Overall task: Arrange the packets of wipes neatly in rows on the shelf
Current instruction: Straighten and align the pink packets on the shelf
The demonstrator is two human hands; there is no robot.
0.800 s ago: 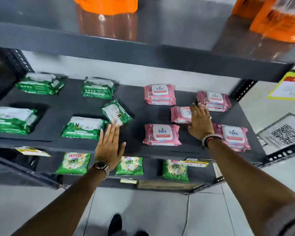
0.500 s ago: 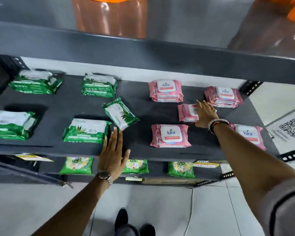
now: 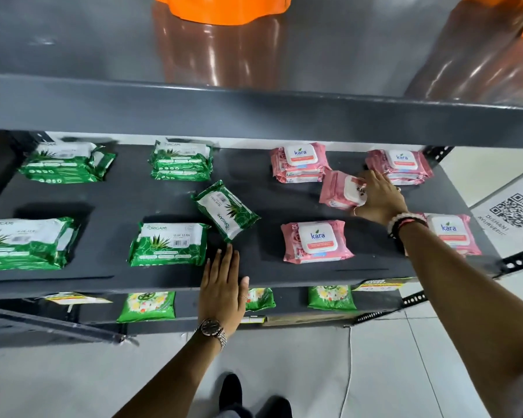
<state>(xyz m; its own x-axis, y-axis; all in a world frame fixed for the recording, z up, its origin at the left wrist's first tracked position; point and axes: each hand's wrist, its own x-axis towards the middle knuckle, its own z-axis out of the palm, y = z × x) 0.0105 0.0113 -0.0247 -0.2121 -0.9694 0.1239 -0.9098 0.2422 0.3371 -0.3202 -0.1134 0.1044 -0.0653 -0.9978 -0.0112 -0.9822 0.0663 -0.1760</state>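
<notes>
Shelf point(image 3: 163, 203) under observation is dark grey, middle tier of a metal rack, and carries wipes packets in two colour groups. On its left half we count green packets: a stack at back left point(image 3: 64, 162), a stack at back centre point(image 3: 180, 160), a stack at front left point(image 3: 24, 244), and one front packet point(image 3: 169, 244) lying square to the edge. A single loose green packet point(image 3: 225, 210) lies skewed between the rows, its near corner just beside the front packet.

On the right half we see pink packets: a back stack point(image 3: 298, 162), a second back stack point(image 3: 400, 167) near the right post, a front packet point(image 3: 316, 241), and another front packet point(image 3: 453, 233) partly hidden behind the right forearm.

We note the right hand point(image 3: 378, 200) reaching in between the rows, fingers curled onto a tilted pink packet point(image 3: 340, 190); thumb is at its near edge, fingers over its right side, so the packet is gripped. It sits turned out of line, touching the back stack beside it.

We note the left hand point(image 3: 222, 292) flat and spread at the front lip of the shelf, palm down, holding nothing, fingertips just short of the loose green packet. A watch point(image 3: 212, 328) is on that wrist; beaded bands point(image 3: 403, 223) are on the right wrist.
</notes>
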